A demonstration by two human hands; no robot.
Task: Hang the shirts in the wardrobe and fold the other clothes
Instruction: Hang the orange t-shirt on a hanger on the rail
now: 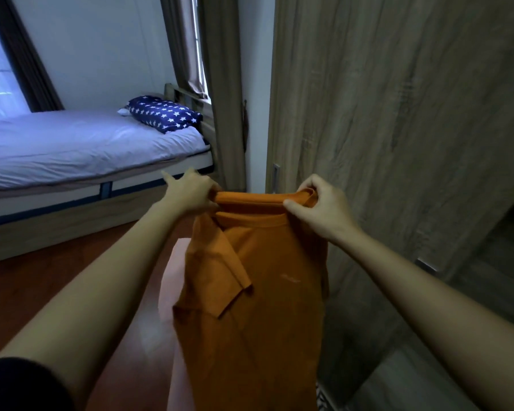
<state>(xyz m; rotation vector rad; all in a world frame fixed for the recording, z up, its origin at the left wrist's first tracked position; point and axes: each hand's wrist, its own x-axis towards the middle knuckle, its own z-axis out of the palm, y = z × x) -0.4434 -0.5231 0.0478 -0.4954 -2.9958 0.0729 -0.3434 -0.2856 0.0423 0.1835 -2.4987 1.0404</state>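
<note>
A person holds an orange T-shirt [258,292] up in front of the wardrobe [398,114], both bare arms stretched forward. The left hand [187,192] is clenched on the left end of the shirt's neckline, fingers wrapped over the bunched cloth with the thumb sticking out to the side. The right hand [318,209] pinches the right end of the neckline, thumb pressed along the front of the collar and the fingers curled over a small fold of cloth behind it. Between the two hands the collar is stretched into a flat band, and a second edge of the neck opening shows just below it. The shirt hangs straight down from the hands, with one short sleeve [229,271] folded across the front on the side away from the wardrobe and a faint pale mark on the chest. The wardrobe, with its grey-brown wood grain, fills the space behind and beside the shirt; its door [413,143] stands close behind the right hand, and a dark opening [499,262] shows on the far side of that door. A narrow metal handle [276,175] sits on the wardrobe's edge just above the collar. On the other side of the wardrobe, well apart from it, a bed [72,149] with a pale sheet stands against the wall, with a blue pillow [163,117] patterned in white stars at the end nearest the wardrobe. A curtain [223,84] hangs between the bed and the wardrobe. The floor [27,292] below the shirt is reddish-brown wood.
</note>
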